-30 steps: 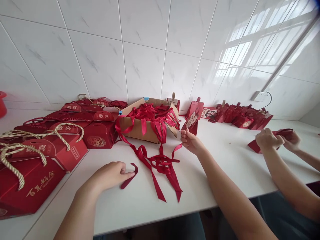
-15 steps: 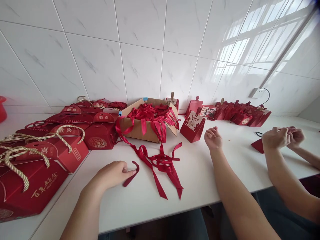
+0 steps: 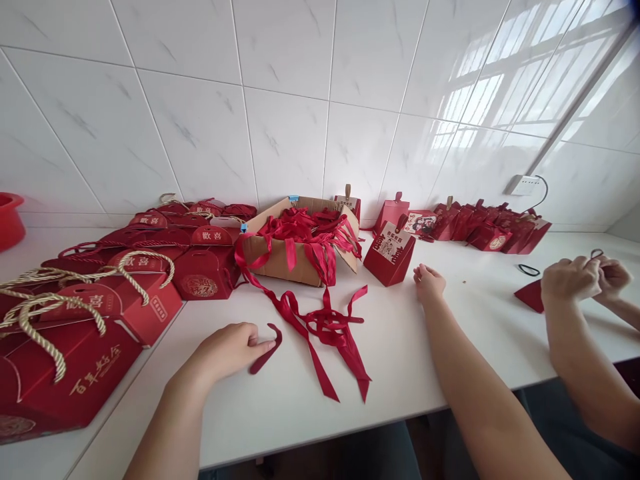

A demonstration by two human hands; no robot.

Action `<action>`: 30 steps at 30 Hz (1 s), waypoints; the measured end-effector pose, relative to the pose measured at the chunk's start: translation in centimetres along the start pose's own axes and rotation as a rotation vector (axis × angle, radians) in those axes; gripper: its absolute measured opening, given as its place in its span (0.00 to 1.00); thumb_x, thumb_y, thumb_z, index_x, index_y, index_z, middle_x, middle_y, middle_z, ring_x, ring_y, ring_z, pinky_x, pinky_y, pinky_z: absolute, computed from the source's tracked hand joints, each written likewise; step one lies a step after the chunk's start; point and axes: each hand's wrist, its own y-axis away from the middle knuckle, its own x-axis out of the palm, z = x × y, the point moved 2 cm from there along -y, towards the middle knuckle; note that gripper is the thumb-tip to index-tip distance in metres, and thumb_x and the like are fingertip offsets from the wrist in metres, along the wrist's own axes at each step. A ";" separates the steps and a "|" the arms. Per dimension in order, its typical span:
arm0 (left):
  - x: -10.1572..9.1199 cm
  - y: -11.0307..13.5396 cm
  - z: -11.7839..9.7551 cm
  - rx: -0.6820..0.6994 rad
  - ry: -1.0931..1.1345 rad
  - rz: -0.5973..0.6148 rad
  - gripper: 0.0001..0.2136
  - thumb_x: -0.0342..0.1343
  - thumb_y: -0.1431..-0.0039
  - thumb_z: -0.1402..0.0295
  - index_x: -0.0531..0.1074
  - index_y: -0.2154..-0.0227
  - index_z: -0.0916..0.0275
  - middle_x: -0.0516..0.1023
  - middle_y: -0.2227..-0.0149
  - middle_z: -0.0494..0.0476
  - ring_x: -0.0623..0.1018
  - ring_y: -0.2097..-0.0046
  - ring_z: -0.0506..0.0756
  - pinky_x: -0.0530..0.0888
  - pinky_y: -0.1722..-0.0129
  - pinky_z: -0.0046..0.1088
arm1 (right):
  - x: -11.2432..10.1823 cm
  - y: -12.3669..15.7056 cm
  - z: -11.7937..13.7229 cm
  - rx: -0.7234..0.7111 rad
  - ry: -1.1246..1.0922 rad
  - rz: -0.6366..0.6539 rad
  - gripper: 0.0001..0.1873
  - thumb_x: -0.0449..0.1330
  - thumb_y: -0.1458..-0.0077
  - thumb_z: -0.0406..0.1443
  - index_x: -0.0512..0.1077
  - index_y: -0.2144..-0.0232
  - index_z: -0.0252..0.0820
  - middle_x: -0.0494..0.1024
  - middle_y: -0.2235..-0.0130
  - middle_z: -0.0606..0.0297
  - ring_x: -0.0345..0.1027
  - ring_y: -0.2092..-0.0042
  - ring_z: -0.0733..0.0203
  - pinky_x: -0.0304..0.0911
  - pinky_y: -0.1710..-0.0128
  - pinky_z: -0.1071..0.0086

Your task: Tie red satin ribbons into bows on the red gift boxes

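Note:
My left hand [image 3: 225,350] rests on the white table [image 3: 280,413] with its fingers curled, the fingertips pinching one end of a short curved red ribbon piece [image 3: 267,347]. My right hand [image 3: 427,280] lies on the table in a loose fist with nothing in it. It is just right of a small red gift box [image 3: 390,253] that stands upright with a printed tag on its front. A tangle of red ribbons [image 3: 325,327] trails between my hands from an open cardboard carton [image 3: 270,257] full of ribbons.
Large red gift boxes with gold rope handles [image 3: 90,313] fill the left side. A row of small red boxes [image 3: 490,230] lines the back wall at right. Another person's two hands [image 3: 583,279] work over a flat red piece [image 3: 531,295], with a black loop [image 3: 529,270] nearby.
My right hand set the small red box down by the carton, let go, and drew back right into a fist. My left hand stayed put. The other person's hands rose off the flat red piece.

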 end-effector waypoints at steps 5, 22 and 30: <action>0.1 0.0 0.0 -0.003 0.003 -0.002 0.21 0.48 0.48 0.46 0.59 0.83 0.59 0.69 0.78 0.53 0.69 0.75 0.55 0.58 0.76 0.28 | 1.3 0.7 0.0 -0.039 0.165 0.086 0.17 0.57 0.39 0.39 0.67 0.49 0.39 0.71 0.49 0.57 0.69 0.53 0.56 0.68 0.55 0.57; 0.3 -0.1 0.1 0.003 0.000 -0.009 0.21 0.48 0.48 0.46 0.59 0.82 0.59 0.71 0.77 0.53 0.69 0.75 0.55 0.58 0.76 0.29 | 2.2 2.6 0.4 -0.250 0.705 0.234 0.15 0.56 0.38 0.39 0.69 0.51 0.40 0.71 0.49 0.57 0.69 0.53 0.57 0.68 0.54 0.57; 0.4 -0.2 0.1 0.002 -0.001 -0.014 0.21 0.48 0.48 0.46 0.58 0.82 0.59 0.71 0.77 0.54 0.69 0.75 0.55 0.58 0.76 0.30 | 0.7 2.1 0.9 -0.258 0.680 0.189 0.16 0.57 0.39 0.39 0.68 0.50 0.39 0.71 0.49 0.57 0.70 0.53 0.57 0.68 0.55 0.57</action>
